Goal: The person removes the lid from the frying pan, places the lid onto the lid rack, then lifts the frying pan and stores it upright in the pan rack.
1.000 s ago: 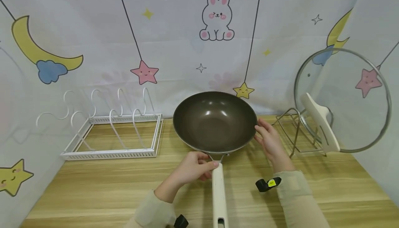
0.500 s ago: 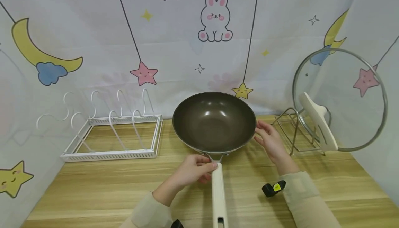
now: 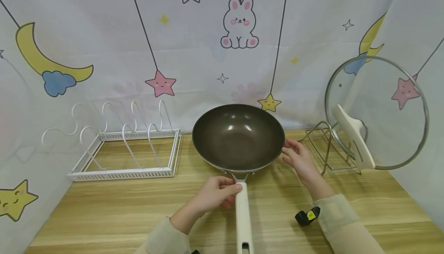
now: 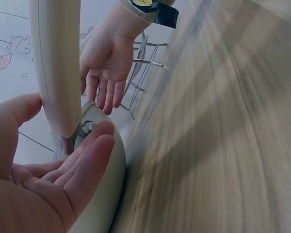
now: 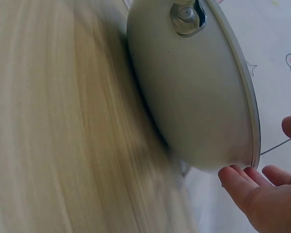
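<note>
A wok (image 3: 238,138), dark inside and pale outside, sits on the wooden table with its cream handle (image 3: 243,215) towards me. My left hand (image 3: 216,193) is left of the handle's upper end; its thumb touches the handle. In the left wrist view, the left fingers (image 4: 87,179) stretch out below the handle joint, not wrapped round it. My right hand (image 3: 301,161) is at the wok's right side, fingertips at the rim. The right wrist view shows those fingers (image 5: 237,187) loosely extended by the pale outer wall, with the thumb apart.
A white wire rack (image 3: 126,173) stands on the table (image 3: 114,211) at the left. At the right, a metal wire stand (image 3: 327,146) holds a glass lid (image 3: 392,130) upright, with a cream handle. A patterned cloth (image 3: 194,46) hangs behind.
The right hand has shifted slightly, its wrist moving outwards to the right, and its fingers have loosened at the rim. The left hand and the wok stay nearly in place. The head view tilts slightly.
</note>
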Demonstrator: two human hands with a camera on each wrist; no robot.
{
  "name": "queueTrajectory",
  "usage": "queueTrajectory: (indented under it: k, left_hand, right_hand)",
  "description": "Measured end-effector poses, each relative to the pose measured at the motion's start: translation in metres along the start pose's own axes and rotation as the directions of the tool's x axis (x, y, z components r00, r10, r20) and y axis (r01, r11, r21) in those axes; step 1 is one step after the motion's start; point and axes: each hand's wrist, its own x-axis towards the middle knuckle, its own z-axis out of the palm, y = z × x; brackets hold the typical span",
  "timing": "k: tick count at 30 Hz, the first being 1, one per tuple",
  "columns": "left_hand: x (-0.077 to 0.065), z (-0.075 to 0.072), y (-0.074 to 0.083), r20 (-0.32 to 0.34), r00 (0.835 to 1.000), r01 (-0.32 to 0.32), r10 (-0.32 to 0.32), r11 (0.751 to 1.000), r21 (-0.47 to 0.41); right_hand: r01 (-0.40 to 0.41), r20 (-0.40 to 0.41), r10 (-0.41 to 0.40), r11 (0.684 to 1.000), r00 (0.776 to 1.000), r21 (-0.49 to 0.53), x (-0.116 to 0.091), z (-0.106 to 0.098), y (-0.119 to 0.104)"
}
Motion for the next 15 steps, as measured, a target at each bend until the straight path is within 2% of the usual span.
queueTrajectory:
  k: [10,15]
  left_hand:
    - [-0.001,0.002,-0.004,-0.005,1.000,-0.002,0.002,1.000,-0.017]
    - [-0.001,0.002,-0.006,-0.001,1.000,0.001,-0.001,0.999,-0.045]
  right_hand:
    - [-0.021,0.025,0.022,0.999,0.999,-0.046,-0.010,0.001,0.002]
    - [-0.022,0.010,0.022,0.998,1.000,-0.058,-0.013,0.003,0.002]
